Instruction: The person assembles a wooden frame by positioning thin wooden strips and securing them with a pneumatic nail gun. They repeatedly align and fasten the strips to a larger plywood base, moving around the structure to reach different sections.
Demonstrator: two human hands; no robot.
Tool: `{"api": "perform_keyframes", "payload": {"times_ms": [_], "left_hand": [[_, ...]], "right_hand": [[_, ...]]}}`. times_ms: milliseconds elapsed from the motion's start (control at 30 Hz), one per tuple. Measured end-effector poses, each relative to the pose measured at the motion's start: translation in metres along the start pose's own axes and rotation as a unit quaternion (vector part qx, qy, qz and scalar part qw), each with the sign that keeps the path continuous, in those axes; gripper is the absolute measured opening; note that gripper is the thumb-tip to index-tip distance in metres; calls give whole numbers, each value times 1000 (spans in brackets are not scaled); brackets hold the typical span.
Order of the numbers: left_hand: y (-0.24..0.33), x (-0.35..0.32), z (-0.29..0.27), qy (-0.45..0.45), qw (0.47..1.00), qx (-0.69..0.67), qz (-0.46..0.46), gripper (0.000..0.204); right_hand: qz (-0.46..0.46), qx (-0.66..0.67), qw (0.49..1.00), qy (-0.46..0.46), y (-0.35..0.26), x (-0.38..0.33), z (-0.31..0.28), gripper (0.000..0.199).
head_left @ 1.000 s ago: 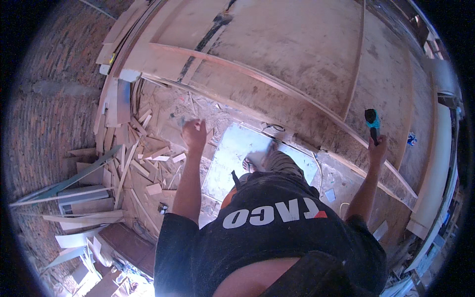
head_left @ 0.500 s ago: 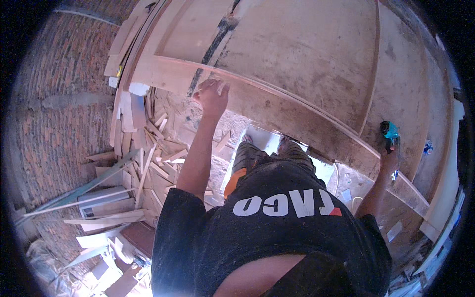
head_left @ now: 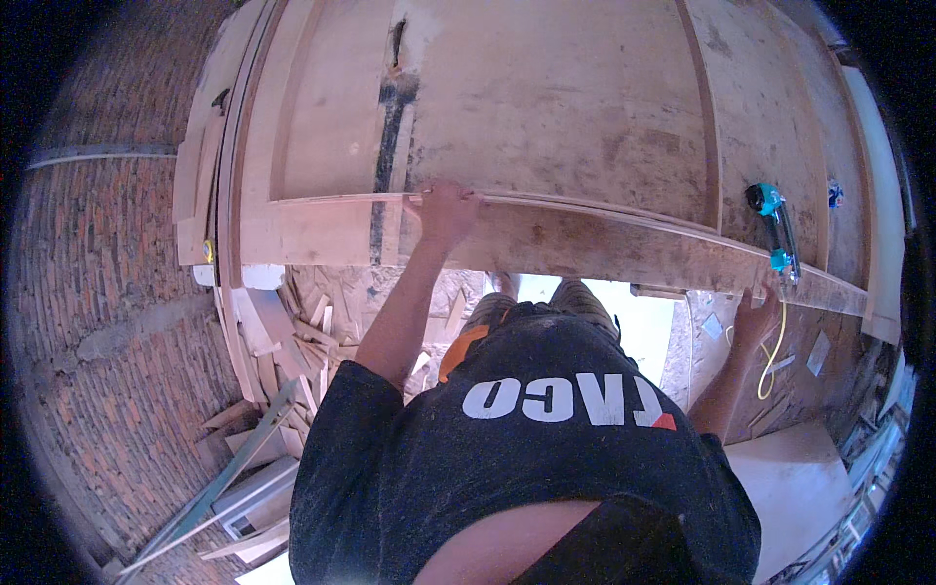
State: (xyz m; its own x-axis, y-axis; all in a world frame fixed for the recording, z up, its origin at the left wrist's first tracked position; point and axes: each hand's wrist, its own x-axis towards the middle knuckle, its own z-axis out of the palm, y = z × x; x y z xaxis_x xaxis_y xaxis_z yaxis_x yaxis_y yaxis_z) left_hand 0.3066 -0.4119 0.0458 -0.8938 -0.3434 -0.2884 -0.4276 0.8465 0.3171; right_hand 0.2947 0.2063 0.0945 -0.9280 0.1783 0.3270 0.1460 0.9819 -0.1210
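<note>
A long thin wooden strip (head_left: 595,213) runs left to right along the near part of a broad wooden panel (head_left: 556,117). My left hand (head_left: 450,214) is closed over this strip, fingers curled round it near a dark stained band on the panel. At the panel's near right edge is my right hand (head_left: 756,312), its fingers apart with nothing seen in them. Just beyond those fingers, a teal and black nail gun (head_left: 777,226) lies on the panel. A yellow air hose (head_left: 773,363) hangs down over the edge below it.
Wood offcuts (head_left: 317,331) are heaped on the floor at the left, beside a brick surface (head_left: 117,253). Long boards (head_left: 229,166) lie along the panel's left end, with a yellow tape measure (head_left: 209,251) near them. A small blue item (head_left: 835,193) sits at the far right.
My right hand has let go of the nail gun, which now lies on the panel. My left hand has moved right and closed on the strip. The view has turned and shifted.
</note>
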Motion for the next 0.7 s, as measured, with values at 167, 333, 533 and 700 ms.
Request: {"api": "perform_keyframes", "payload": {"times_ms": [167, 333, 533, 700], "left_hand": [[-22, 13, 19, 43, 998, -13, 35, 35], [-29, 23, 27, 51, 992, -110, 45, 33], [-13, 28, -5, 22, 999, -42, 7, 40], [-20, 41, 3, -37, 988, -142, 54, 39]], "right_hand": [[26, -1, 999, -33, -28, -60, 4, 44], [55, 69, 996, 2, -65, -93, -9, 39], [102, 70, 992, 11, -78, -119, -23, 41], [183, 66, 981, -11, -58, -148, -31, 43]]}}
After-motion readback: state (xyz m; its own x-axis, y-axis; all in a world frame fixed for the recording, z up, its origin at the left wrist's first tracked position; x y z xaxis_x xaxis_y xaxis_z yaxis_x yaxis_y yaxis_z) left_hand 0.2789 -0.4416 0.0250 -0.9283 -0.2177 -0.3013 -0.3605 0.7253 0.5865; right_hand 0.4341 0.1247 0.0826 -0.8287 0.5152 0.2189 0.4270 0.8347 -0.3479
